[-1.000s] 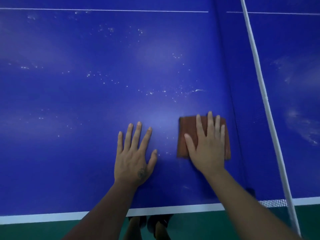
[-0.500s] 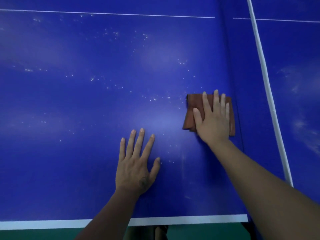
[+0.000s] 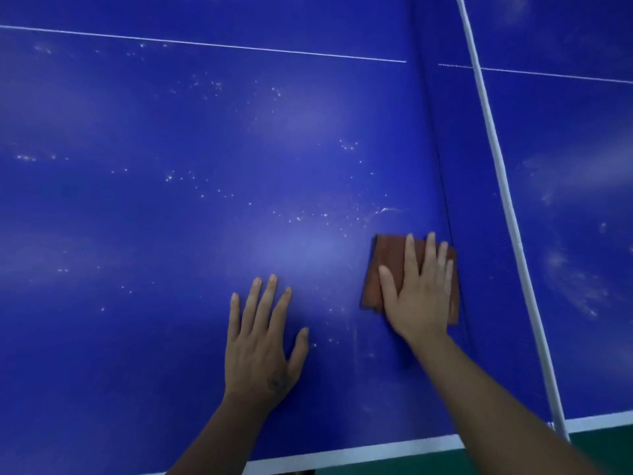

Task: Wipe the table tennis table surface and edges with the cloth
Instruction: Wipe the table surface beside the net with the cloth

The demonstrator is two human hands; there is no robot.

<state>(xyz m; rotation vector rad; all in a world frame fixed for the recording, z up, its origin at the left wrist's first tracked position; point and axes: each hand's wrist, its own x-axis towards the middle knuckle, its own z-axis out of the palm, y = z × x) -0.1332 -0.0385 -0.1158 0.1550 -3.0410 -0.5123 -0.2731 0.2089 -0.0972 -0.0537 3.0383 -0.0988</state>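
Brown cloth flat under right hand fingers

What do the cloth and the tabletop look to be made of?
Cloth: reddish-brown, matte, folded into a flat pad with soft layered edges under the right hand; probably woven or microfibre fabric. Tabletop: rigid, smooth blue-painted board with a white edge stripe; soft light reflections suggest a satin finish, likely coated wood composite. White specks look like dust.

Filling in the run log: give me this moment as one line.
right hand flat on cloth beside net | left hand flat on table | white specks remain
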